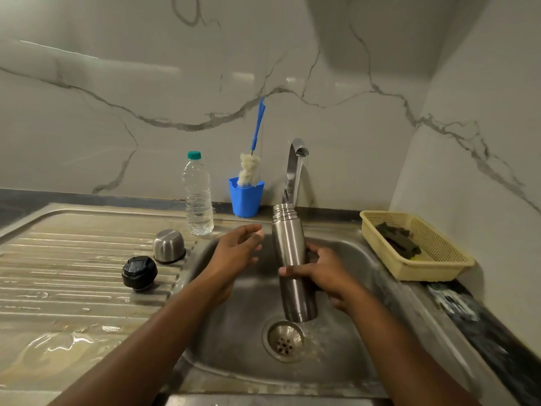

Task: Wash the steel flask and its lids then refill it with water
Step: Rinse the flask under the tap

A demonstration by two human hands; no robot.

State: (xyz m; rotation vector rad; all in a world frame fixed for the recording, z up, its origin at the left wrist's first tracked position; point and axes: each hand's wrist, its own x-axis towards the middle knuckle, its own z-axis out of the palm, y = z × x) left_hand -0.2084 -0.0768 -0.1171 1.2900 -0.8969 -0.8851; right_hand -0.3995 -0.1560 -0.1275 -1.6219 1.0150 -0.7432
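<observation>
The steel flask (289,253) stands upright and lidless in the sink (234,332), its mouth right under the tap (295,165), with water running over the drain beside its base. My right hand (319,273) grips the flask round its middle. My left hand (237,250) hovers just left of the flask, fingers loosely curled and holding nothing. On the wet draining board lie the steel cup lid (169,246) and the black stopper lid (139,273).
A plastic water bottle (198,194) and a blue cup (245,197) holding a bottle brush (251,159) stand at the back by the wall. A yellow basket (439,268) with a dark scrubber sits right of the sink. Puddles lie on the draining board (73,288).
</observation>
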